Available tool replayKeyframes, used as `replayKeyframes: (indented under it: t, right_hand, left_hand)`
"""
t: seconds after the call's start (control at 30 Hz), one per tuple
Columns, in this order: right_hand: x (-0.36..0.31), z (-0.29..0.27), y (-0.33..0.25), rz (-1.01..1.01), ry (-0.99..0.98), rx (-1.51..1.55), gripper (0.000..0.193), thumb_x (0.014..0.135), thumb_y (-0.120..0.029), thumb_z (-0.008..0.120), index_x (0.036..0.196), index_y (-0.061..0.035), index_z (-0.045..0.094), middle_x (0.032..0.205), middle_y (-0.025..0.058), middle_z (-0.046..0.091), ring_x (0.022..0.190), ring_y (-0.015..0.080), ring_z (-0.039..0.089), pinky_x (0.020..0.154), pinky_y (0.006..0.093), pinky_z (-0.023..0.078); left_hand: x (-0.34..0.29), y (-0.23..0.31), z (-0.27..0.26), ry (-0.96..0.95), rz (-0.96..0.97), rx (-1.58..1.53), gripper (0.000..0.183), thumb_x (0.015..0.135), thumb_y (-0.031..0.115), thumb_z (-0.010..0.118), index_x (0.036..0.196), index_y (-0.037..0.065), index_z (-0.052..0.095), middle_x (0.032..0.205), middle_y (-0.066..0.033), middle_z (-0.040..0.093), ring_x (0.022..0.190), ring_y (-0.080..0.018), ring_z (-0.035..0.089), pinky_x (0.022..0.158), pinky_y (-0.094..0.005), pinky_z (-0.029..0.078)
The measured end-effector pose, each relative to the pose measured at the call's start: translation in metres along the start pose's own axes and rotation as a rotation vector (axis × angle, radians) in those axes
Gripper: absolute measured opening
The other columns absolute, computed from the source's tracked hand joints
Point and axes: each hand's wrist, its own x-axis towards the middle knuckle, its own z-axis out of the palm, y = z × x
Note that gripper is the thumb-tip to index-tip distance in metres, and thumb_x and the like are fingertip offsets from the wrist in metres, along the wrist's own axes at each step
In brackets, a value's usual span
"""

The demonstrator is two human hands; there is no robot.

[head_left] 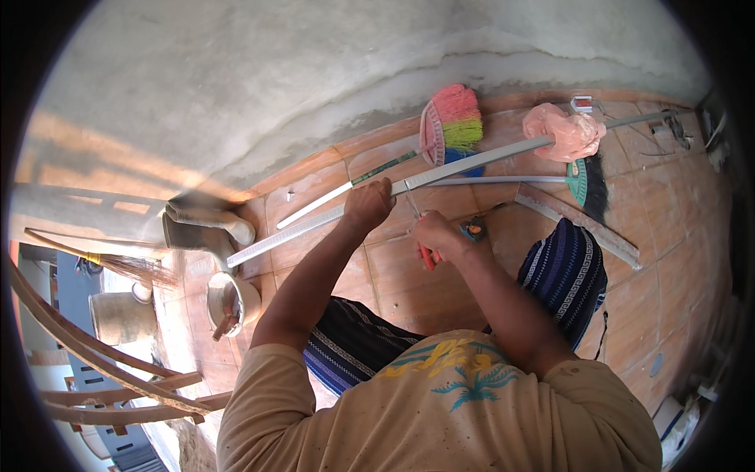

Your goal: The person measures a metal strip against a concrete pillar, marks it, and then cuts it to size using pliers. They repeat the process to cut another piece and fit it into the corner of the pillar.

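Note:
A long, light grey metal bar runs slantwise across the floor in front of me, its near end at the left. My left hand is wrapped round it near its middle. Just below the bar, my right hand grips a red-handled hand tool, like snips or pliers. The tool's thin metal end points up to the bar beside my left hand; whether it touches cannot be made out. A small tape measure lies on the tiles right of my right hand.
Beyond the bar lie a pink-and-yellow broom and a green dustpan-like broom head. A pink plastic bag sits on the bar's far part. A flat board lies right. Boots and a bucket stand left.

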Motion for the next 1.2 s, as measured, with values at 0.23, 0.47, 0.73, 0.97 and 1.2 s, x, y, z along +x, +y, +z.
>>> replayKeyframes:
  t: [0.23, 0.47, 0.73, 0.97, 1.2]
  right_hand:
    - [-0.022, 0.021, 0.013, -0.22, 0.387, -0.291, 0.047, 0.099, -0.028, 0.057, 0.133, 0.0038, 0.056, 0.126, 0.0296, 0.066, 0.119, 0.0434, 0.065, 0.1, 0.0522, 0.052]
    - [-0.009, 0.018, 0.02, -0.253, 0.454, -0.25, 0.042, 0.101, -0.032, 0.056, 0.125, 0.002, 0.059, 0.121, 0.0297, 0.067, 0.119, 0.0464, 0.064, 0.099, 0.0542, 0.051]
    - [0.003, 0.029, 0.032, -0.276, 0.451, -0.23, 0.039, 0.101, -0.031, 0.057, 0.121, 0.0022, 0.058, 0.117, 0.031, 0.068, 0.113, 0.0483, 0.065, 0.096, 0.0559, 0.051]
    - [-0.006, 0.036, 0.027, -0.242, 0.482, -0.191, 0.042, 0.101, -0.031, 0.056, 0.124, 0.0039, 0.054, 0.115, 0.0333, 0.067, 0.113, 0.0494, 0.065, 0.097, 0.056, 0.051]
    - [-0.001, 0.036, 0.025, -0.242, 0.402, -0.158, 0.042, 0.102, -0.029, 0.056, 0.125, 0.0055, 0.053, 0.116, 0.0345, 0.066, 0.112, 0.0506, 0.065, 0.097, 0.0555, 0.051]
  left_hand:
    - [0.025, 0.012, -0.036, -0.299, -0.086, -0.055, 0.043, 0.099, 0.045, 0.061, 0.101, 0.003, 0.071, 0.103, -0.0211, 0.074, 0.096, -0.0394, 0.072, 0.085, -0.0505, 0.056]
    - [0.025, -0.006, -0.034, -0.488, -0.078, -0.273, 0.044, 0.092, 0.046, 0.07, 0.093, 0.002, 0.075, 0.088, -0.0182, 0.074, 0.087, -0.0327, 0.072, 0.081, -0.0447, 0.056]
    - [0.025, -0.005, -0.04, -0.719, -0.239, -0.434, 0.039, 0.093, 0.041, 0.073, 0.095, 0.001, 0.074, 0.078, -0.0132, 0.07, 0.068, -0.0235, 0.072, 0.062, -0.0386, 0.059]
    - [0.014, -0.012, -0.032, -0.599, -0.203, -0.544, 0.04, 0.094, 0.037, 0.071, 0.108, -0.001, 0.069, 0.075, -0.0093, 0.067, 0.066, -0.0197, 0.07, 0.06, -0.0349, 0.059]
    - [0.012, -0.006, -0.043, -0.553, -0.181, -0.438, 0.038, 0.093, 0.038, 0.071, 0.105, 0.002, 0.068, 0.071, -0.008, 0.062, 0.061, -0.0179, 0.065, 0.057, -0.0354, 0.054]
